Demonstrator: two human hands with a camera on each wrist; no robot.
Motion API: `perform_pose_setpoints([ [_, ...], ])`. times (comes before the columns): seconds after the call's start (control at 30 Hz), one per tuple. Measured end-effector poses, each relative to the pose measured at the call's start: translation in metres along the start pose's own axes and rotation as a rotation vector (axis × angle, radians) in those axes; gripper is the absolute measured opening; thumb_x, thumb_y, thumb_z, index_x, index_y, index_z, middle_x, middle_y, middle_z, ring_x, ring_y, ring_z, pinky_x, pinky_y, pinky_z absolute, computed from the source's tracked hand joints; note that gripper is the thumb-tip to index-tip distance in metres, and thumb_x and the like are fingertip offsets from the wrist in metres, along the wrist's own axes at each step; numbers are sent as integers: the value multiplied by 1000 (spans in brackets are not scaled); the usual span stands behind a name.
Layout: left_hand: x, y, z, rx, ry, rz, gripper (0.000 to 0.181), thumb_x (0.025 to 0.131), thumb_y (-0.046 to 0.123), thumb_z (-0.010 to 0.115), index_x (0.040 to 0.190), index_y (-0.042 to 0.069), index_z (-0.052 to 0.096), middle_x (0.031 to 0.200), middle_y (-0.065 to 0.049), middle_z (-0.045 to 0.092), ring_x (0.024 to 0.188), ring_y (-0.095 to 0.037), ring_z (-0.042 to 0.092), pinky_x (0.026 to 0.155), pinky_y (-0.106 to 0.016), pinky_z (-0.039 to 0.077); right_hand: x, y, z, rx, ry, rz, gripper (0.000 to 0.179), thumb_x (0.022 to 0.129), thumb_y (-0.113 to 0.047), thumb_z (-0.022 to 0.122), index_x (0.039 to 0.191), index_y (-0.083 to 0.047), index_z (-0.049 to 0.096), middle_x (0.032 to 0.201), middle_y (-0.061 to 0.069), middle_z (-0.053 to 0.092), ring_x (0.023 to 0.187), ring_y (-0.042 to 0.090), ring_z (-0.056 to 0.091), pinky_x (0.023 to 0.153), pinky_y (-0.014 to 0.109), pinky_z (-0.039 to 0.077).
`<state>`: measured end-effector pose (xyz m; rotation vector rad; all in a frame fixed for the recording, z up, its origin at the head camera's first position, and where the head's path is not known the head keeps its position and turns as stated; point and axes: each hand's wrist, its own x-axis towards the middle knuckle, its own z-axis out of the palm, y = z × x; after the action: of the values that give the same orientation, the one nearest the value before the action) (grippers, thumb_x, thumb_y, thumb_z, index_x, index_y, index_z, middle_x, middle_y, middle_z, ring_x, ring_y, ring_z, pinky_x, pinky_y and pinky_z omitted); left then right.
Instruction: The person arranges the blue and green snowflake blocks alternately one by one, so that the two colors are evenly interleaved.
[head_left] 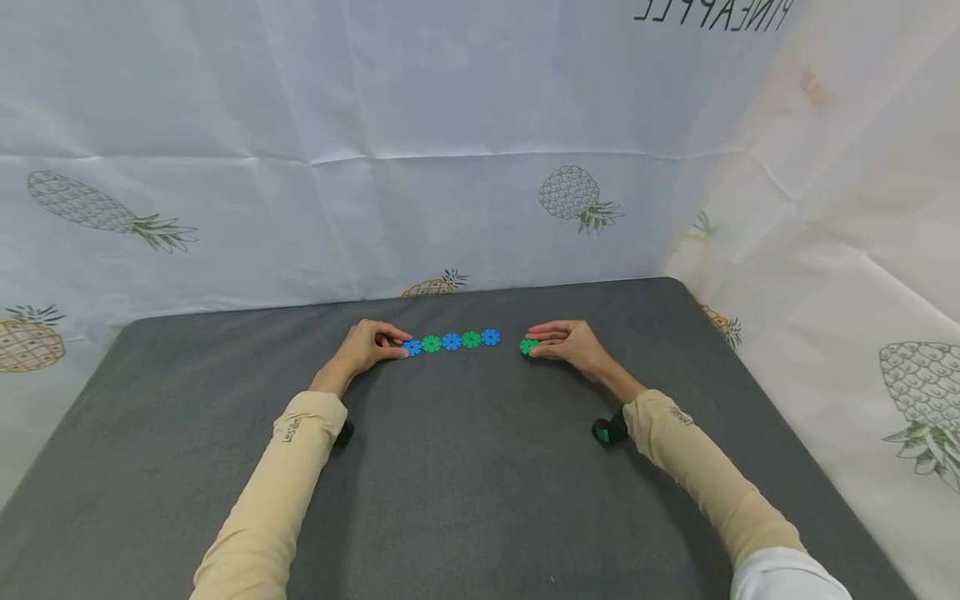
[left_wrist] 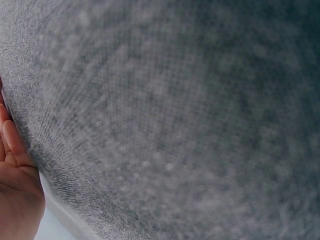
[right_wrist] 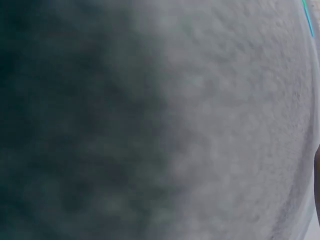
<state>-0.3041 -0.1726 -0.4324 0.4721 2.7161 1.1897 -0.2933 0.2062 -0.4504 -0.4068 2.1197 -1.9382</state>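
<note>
A row of notched plastic discs, blue and green by turns, lies across the far part of the table. At its left end my left hand [head_left: 371, 345] pinches a blue disc [head_left: 412, 347] between thumb and fingers. From there the row runs through a green disc [head_left: 431, 343], a blue disc [head_left: 451, 342] and another green disc [head_left: 471, 339] to the blue disc [head_left: 491, 337] at the right end. Apart from the row, to its right, my right hand [head_left: 568, 343] pinches a single green disc [head_left: 528, 347] by its right side.
The grey cloth-covered table [head_left: 465, 483] reaches back to a white curtain [head_left: 450, 108] printed with pineapples. Dark wrist cameras sit under both wrists, the right one [head_left: 609, 429] close over the cloth. In the right wrist view a thin blue-green edge [right_wrist: 308, 19] shows at the upper corner.
</note>
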Motion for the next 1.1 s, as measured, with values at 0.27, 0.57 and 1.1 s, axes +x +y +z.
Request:
perform_pose_setpoints([
  [0.27, -1, 1, 0, 5, 4, -3, 27, 83, 6, 75, 108, -2, 72, 83, -11, 66, 61, -16, 53, 60, -28, 41, 8, -6, -1, -14, 9, 52, 44, 80, 7, 72, 122, 13, 58, 114, 20, 66, 93, 14, 69, 79, 32, 54],
  [0.57, -2, -1, -1, -39, 7, 43, 25, 82, 9, 76, 105, 1, 74, 80, -8, 66, 58, -15, 52, 57, -27, 40, 21, -6, 2, -8, 15, 50, 42, 82, 7, 71, 122, 13, 58, 117, 24, 64, 92, 14, 69, 80, 34, 54],
  [1.1, -1, 2, 0, 4, 2, -2, 27, 84, 6, 74, 109, -2, 72, 83, -13, 66, 59, -14, 49, 57, -27, 38, 34, -6, 15, -12, 95, 75, 41, 81, 11, 70, 120, 13, 59, 115, 25, 64, 90, 11, 69, 80, 33, 54],
])
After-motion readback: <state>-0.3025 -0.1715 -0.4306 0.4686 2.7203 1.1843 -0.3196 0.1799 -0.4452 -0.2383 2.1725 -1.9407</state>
